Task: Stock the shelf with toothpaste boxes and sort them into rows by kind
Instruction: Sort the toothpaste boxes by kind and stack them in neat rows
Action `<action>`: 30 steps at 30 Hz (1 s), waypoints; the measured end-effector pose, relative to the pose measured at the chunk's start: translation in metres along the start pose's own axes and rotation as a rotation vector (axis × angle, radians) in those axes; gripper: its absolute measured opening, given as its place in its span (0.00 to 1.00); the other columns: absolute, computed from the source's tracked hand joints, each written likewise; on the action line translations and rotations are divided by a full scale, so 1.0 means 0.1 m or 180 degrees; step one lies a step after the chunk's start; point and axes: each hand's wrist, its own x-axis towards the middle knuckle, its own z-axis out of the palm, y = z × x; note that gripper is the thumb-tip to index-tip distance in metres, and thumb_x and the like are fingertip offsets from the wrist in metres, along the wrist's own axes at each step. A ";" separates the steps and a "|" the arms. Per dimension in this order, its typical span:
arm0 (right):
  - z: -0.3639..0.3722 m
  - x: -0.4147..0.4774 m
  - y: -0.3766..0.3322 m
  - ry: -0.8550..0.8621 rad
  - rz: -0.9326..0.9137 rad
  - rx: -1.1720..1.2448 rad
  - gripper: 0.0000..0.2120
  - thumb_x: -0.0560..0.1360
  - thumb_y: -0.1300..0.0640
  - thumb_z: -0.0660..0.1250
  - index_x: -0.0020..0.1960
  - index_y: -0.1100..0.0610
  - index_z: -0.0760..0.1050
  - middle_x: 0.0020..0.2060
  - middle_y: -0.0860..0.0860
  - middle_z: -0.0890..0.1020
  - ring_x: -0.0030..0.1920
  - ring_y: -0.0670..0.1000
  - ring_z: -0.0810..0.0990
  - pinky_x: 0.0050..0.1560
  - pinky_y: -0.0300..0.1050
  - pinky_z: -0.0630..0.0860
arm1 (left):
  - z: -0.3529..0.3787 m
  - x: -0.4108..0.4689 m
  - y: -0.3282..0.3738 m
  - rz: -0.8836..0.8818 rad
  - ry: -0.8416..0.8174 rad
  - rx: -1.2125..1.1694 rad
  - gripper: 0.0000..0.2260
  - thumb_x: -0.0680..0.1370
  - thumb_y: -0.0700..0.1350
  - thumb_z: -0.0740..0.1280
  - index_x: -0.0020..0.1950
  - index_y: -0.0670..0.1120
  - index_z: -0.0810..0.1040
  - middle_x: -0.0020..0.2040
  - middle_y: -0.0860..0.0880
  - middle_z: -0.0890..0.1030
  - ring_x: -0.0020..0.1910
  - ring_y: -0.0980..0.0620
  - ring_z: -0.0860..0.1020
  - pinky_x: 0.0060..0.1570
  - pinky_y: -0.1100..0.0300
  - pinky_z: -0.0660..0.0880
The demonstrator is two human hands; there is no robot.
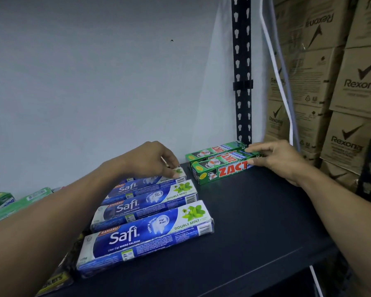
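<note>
**Shelf Stocking: Aligning Two Rows by Brand**

The dark shelf (261, 228) fills the lower half of the frame. Three blue-and-white Safi boxes lie flat on it in a column running from lower centre toward the wall, long sides parallel. The nearest Safi box (146, 236) sits just beside the middle Safi box (147, 202), which appears to touch the one behind it. This keeps one kind in one row.

The left hand (152, 159) reaches in from the lower left to the rearmost Safi box (156, 181). Its fingers are curled downward, and the fingertips pinch the right end of that box, probably to square it with its neighbours.

To the right of centre, clear of the Safi column, two green Zact boxes lie side by side. The right hand (274, 157) enters from the lower right. Its fingers lie close together along the top of the front Zact box (221, 171), and the thumb presses the front face, so the right end is pinched. The rear Zact box (214, 149) lies against it, near the wall. This hold likely serves to slide the front box flush with the rear one.

More green boxes (19, 202) lie at the left edge, partly hidden by the forearm.

Behind the Zact pair a perforated black upright (242, 71) rises against the pale wall. Rexona cartons (351, 86) are stacked at the upper right.
</note>
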 end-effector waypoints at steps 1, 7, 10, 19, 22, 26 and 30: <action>0.00 0.00 0.00 -0.0003 0.0003 -0.0026 0.15 0.68 0.64 0.79 0.47 0.45 0.85 0.60 0.48 0.82 0.62 0.47 0.79 0.68 0.49 0.74 | 0.01 -0.01 -0.01 -0.0003 -0.0017 -0.0039 0.13 0.72 0.52 0.78 0.54 0.52 0.85 0.49 0.58 0.86 0.47 0.61 0.83 0.54 0.55 0.79; 0.02 -0.04 -0.03 0.0082 -0.0023 -0.0139 0.15 0.68 0.63 0.79 0.49 0.46 0.85 0.60 0.47 0.82 0.60 0.46 0.80 0.66 0.46 0.75 | 0.03 0.00 0.06 0.0038 0.0019 -0.0104 0.12 0.74 0.50 0.76 0.56 0.51 0.85 0.50 0.57 0.86 0.47 0.60 0.83 0.54 0.55 0.80; 0.03 -0.06 -0.06 0.0142 -0.0039 -0.0201 0.15 0.68 0.63 0.80 0.51 0.48 0.85 0.59 0.47 0.82 0.60 0.46 0.80 0.66 0.46 0.75 | 0.11 0.06 0.17 0.0046 0.0142 -0.0170 0.14 0.73 0.54 0.76 0.56 0.51 0.84 0.51 0.57 0.85 0.47 0.60 0.83 0.53 0.56 0.80; -0.02 0.06 -0.10 0.0701 0.0336 0.0894 0.11 0.77 0.62 0.71 0.58 0.55 0.82 0.56 0.55 0.83 0.54 0.51 0.82 0.50 0.47 0.82 | 0.15 0.39 0.18 0.0185 0.0927 0.0122 0.08 0.78 0.45 0.71 0.56 0.47 0.85 0.53 0.50 0.85 0.48 0.54 0.81 0.51 0.60 0.75; -0.03 0.23 -0.08 0.0744 0.0470 0.0893 0.12 0.76 0.64 0.71 0.58 0.57 0.82 0.54 0.55 0.84 0.53 0.50 0.83 0.45 0.40 0.79 | 0.15 0.53 0.15 0.0079 0.0719 0.0294 0.13 0.77 0.47 0.73 0.60 0.47 0.83 0.56 0.48 0.84 0.52 0.51 0.81 0.55 0.57 0.77; 0.00 0.47 -0.02 0.0389 0.0597 0.0432 0.08 0.72 0.61 0.76 0.51 0.56 0.85 0.46 0.51 0.87 0.54 0.52 0.84 0.59 0.49 0.80 | 0.18 0.70 0.12 -0.0042 0.0444 0.0170 0.20 0.74 0.53 0.76 0.63 0.48 0.82 0.56 0.49 0.83 0.54 0.50 0.81 0.54 0.57 0.75; -0.01 0.58 -0.02 0.0107 0.0807 0.0256 0.07 0.72 0.59 0.76 0.49 0.55 0.86 0.44 0.50 0.88 0.55 0.53 0.83 0.67 0.53 0.75 | 0.21 0.81 0.07 -0.0008 0.0263 0.0115 0.16 0.73 0.53 0.76 0.59 0.50 0.85 0.55 0.51 0.85 0.53 0.53 0.80 0.48 0.59 0.72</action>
